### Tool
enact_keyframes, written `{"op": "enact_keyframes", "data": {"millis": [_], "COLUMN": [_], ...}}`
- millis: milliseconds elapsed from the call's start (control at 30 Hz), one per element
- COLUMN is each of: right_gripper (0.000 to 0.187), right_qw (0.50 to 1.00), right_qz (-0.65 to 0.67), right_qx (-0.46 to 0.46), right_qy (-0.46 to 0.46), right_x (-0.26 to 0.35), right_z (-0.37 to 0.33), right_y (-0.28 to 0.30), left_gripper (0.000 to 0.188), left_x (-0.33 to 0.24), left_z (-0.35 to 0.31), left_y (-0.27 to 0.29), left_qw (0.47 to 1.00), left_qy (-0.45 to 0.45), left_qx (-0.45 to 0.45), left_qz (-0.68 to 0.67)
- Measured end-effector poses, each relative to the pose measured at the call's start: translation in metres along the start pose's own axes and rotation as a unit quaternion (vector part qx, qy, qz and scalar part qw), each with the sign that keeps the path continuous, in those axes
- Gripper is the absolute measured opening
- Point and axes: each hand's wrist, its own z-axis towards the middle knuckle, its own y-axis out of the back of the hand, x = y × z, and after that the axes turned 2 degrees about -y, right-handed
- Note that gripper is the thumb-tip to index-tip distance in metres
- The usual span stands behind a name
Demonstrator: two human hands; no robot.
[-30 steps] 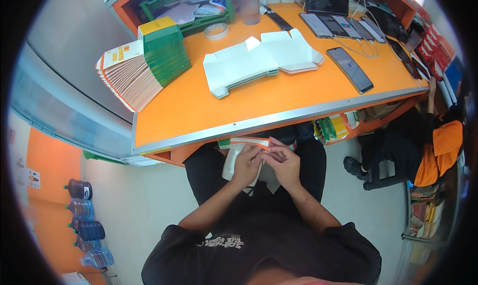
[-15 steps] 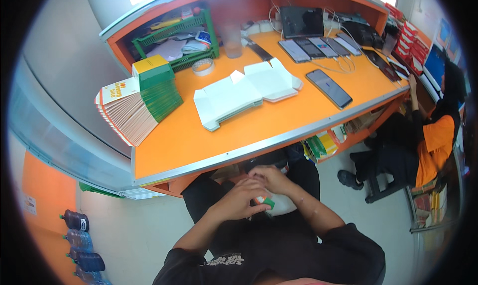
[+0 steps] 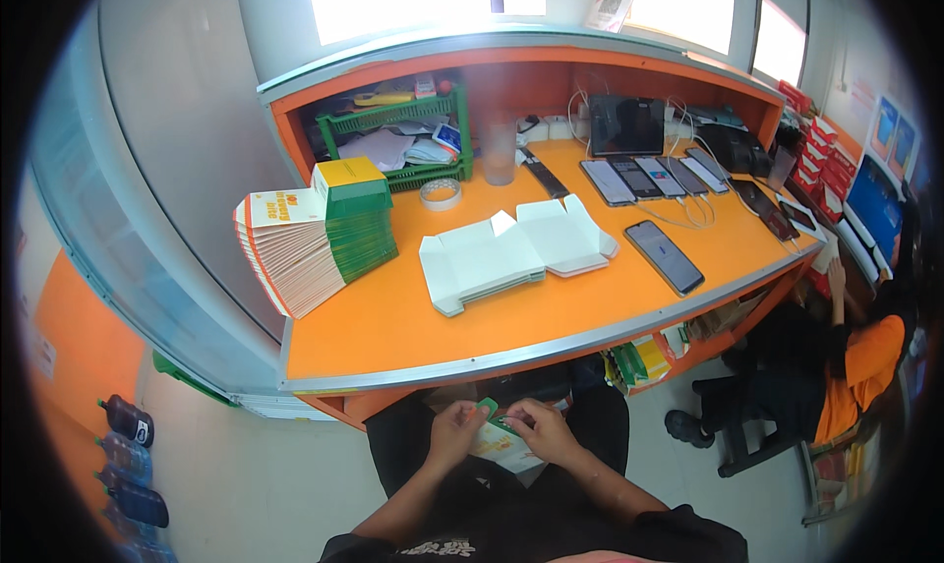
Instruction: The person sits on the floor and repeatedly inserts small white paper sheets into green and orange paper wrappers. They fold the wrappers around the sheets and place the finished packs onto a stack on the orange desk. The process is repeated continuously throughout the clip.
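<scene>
Over my lap, below the table's front edge, a white paper carton point(image 3: 508, 452) with green flaps and coloured print is held between both hands. My left hand point(image 3: 455, 436) pinches a green flap on its left side. The fingers of my right hand point(image 3: 543, 432) are closed on the green edge at the right. My wrists and fingers hide part of the carton. On the orange table point(image 3: 393, 345) before me lie several unfolded pale carton blanks point(image 3: 489, 268), stacked flat. A fanned pile of printed green and white cartons point(image 3: 329, 234) stands at the left.
Several phones point(image 3: 649, 177) and a tablet point(image 3: 626, 125) with cables lie at the back right; one phone point(image 3: 665, 256) lies nearer. A tape roll point(image 3: 441, 194), clear cup point(image 3: 499, 155) and green tray point(image 3: 339, 135) stand at the back left. A co-worker point(image 3: 855, 366) sits at the right.
My view has tilted up, so the table sits lower. My hands have moved apart on the carton, the left hand to its green flap, and more of its printed white face shows.
</scene>
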Motion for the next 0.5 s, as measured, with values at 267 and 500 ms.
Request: {"op": "enact_keyframes", "data": {"millis": [267,500], "right_gripper": [0.009,0.011], "right_qw": [0.989,0.996], "right_qz": [-0.079,-0.046], "right_qx": [-0.073,-0.043], "right_qy": [0.105,0.068], "right_x": [-0.009,-0.016], "right_z": [-0.012,-0.021], "right_y": [-0.016,-0.016], "left_gripper": [0.025,0.030], "left_x": [0.015,-0.007], "left_z": [-0.002,-0.010], "left_y": [0.007,0.011], "left_qw": [0.991,0.978], "left_qy": [0.090,0.107], "left_qx": [0.090,0.170], "left_qz": [0.046,0.051]}}
